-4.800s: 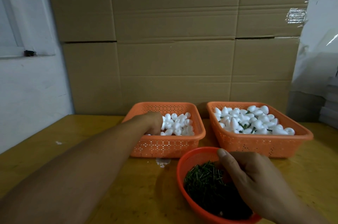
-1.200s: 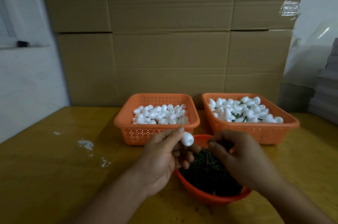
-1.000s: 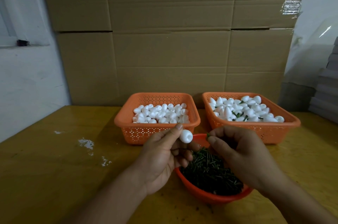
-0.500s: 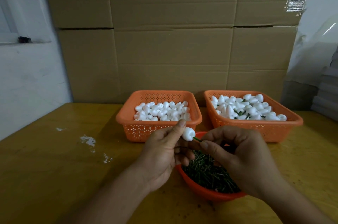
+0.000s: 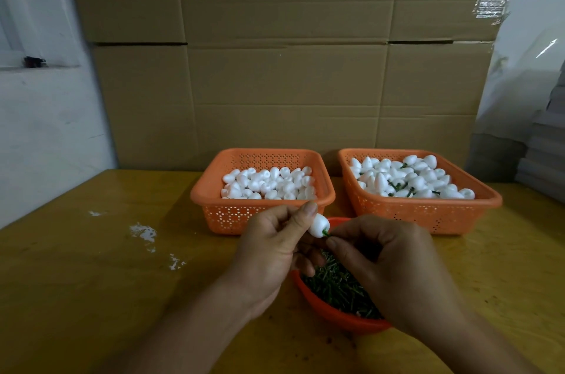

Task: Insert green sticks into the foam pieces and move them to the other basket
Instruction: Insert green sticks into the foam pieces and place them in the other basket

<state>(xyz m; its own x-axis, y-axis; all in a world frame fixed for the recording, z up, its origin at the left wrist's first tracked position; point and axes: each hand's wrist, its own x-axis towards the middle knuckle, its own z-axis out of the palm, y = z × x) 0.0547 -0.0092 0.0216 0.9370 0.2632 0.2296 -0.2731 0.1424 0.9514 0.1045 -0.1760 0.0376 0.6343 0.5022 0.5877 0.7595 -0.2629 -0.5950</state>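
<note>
Left hand (image 5: 269, 246): a white foam piece (image 5: 319, 225) is pinched between thumb and forefinger, just above the round bowl (image 5: 336, 317).
Right hand (image 5: 388, 263): fingertips are clenched on a green stick (image 5: 326, 233), whose tip is seated in the foam piece.
Left basket (image 5: 232, 216): plain foam pieces are heaped inside.
Right basket (image 5: 428, 214): stick-fitted pieces are piled inside.
Bowl: loose green sticks are held.
Table (image 5: 91, 266): white flecks are seen.

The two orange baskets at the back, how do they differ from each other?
The left basket holds plain white foam pieces with no green showing; the right basket holds foam pieces with green sticks poking out among them. The left basket's pile sits low inside its walls; the right basket's pile reaches higher, about to its rim. Both are orange, perforated, rectangular, and sit side by side on the wooden table.
</note>
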